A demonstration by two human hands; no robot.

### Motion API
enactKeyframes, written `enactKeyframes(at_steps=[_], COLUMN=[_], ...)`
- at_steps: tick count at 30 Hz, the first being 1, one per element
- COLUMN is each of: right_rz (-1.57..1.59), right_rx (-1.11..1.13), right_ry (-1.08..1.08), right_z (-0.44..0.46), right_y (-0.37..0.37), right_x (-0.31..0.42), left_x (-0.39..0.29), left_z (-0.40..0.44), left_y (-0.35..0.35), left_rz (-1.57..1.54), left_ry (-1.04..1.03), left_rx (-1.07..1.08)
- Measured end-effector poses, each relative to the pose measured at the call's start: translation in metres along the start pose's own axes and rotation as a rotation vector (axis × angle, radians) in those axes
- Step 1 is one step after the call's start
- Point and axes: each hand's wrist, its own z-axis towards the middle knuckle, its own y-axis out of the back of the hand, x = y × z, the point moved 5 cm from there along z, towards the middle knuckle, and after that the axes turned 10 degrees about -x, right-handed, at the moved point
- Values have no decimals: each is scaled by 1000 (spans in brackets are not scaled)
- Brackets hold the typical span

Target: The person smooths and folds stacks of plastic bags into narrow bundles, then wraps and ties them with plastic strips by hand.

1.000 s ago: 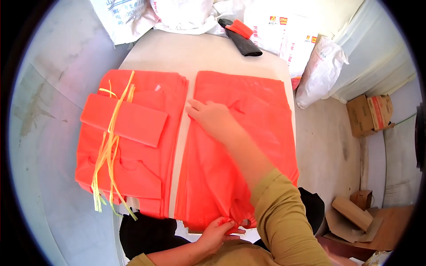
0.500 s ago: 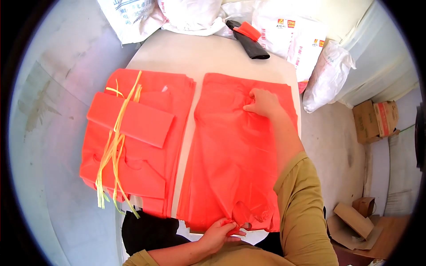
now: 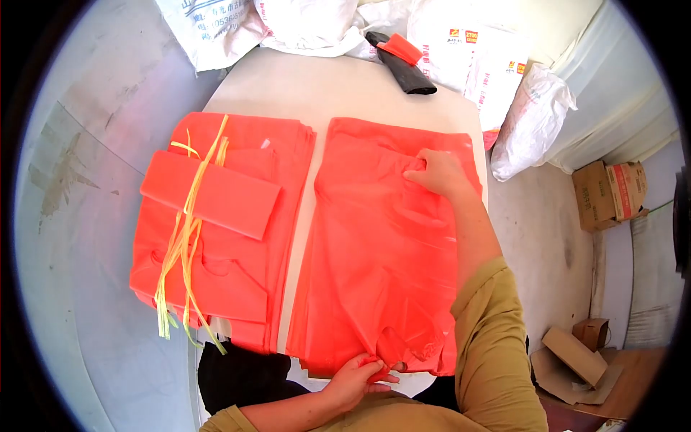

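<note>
A stack of red plastic bags [image 3: 374,237] lies flat on the table, creased across its top layer. At its near edge, my left hand [image 3: 354,381] is closed around a bunched bit of the top bag, beside a cut-out opening. My right hand [image 3: 437,173] rests on the upper right of this stack, fingers curled in on the film, with creases running from it. On the left lies another stack of red bags [image 3: 237,288], with a folded red piece [image 3: 230,198] and loose yellow strips [image 3: 193,223] on top.
A black roll with a red band [image 3: 407,72] lies at the table's [image 3: 288,86] far end. White printed sacks [image 3: 309,25] crowd behind it, with another white sack [image 3: 534,122] at the right. Cardboard boxes [image 3: 610,196] and opened cardboard [image 3: 576,360] are on the floor.
My right hand has slid slightly to the right and down, and the film under it shows shifted creases. My left hand stays in place on the bag's near edge.
</note>
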Motion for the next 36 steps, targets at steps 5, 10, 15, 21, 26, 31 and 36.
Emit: enactKeyframes(at_steps=[5, 10, 15, 21, 26, 31, 36], right_rz=[102, 186, -113, 29, 595, 486, 357], right_rx=[-50, -206, -412, -664, 118, 195, 359], right_ry=[120, 217, 420, 505, 171, 112, 109], right_z=[-17, -30, -3, -38, -100, -122, -140], right_y=[26, 42, 45, -9, -39, -22, 17], right_x=[10, 14, 17, 42, 86, 95, 115], left_x=[-4, -3, -16, -19, -19, -19, -10], left_z=[-5, -2, -5, 2, 3, 8, 17], left_y=[-4, -6, -17, -21, -23, -22, -15], left_rz=[4, 11, -8, -24, 10, 43, 89], left_ry=[-6, -17, -49, -72, -72, -157, -242], left_rx=[8, 73, 113, 102, 59, 66, 131])
